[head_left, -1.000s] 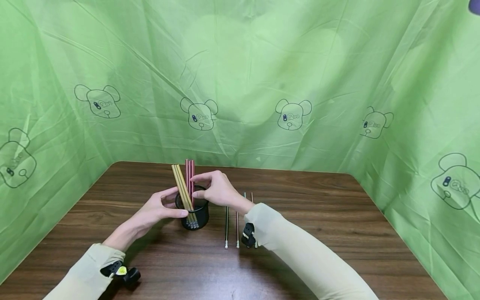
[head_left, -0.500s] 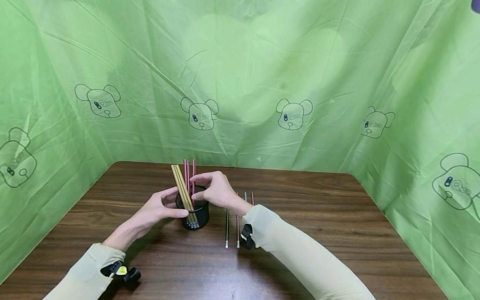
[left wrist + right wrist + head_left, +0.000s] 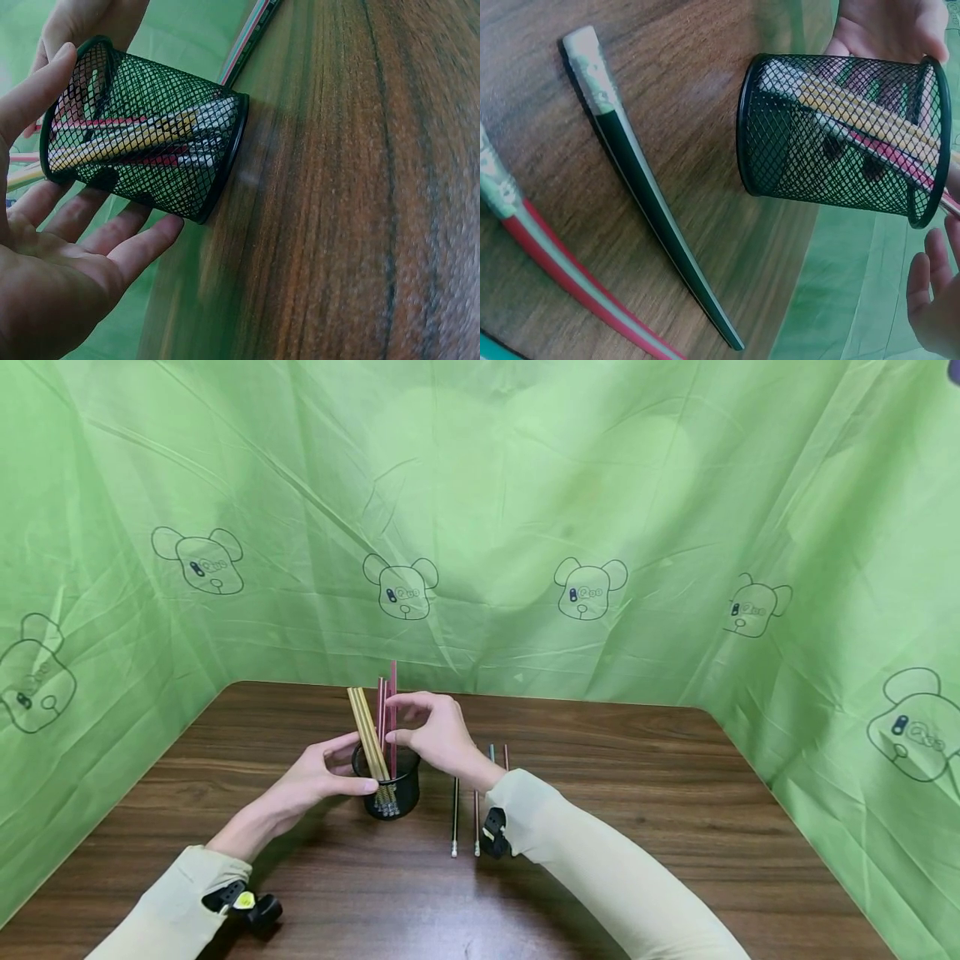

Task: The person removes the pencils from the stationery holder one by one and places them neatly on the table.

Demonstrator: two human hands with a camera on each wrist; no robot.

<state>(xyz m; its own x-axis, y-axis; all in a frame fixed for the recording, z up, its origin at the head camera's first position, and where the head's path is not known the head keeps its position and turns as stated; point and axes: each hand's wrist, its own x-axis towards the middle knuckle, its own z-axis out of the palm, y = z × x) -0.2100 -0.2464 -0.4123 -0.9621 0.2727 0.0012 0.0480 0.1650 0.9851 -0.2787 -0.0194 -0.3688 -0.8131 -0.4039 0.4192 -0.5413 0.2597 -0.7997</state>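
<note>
A dark brown wooden table [image 3: 630, 777] carrying a pencil cup and a short row of loose pencils.
The tabletop has streaky grain, rounded far corners and a pale gleam at the near side; a black mesh cup [image 3: 402, 795] stands upright on it. To the right of the cup lie a black pencil [image 3: 455, 818] and a red pencil [image 3: 476, 827], side by side but apart, eraser ends toward the person. Past the right sleeve [image 3: 585, 852] show a teal tip [image 3: 492, 750] and a reddish tip [image 3: 506, 757].

The cup [image 3: 407, 792] looks metal mesh, the table [image 3: 615, 793] glossy wood
</note>
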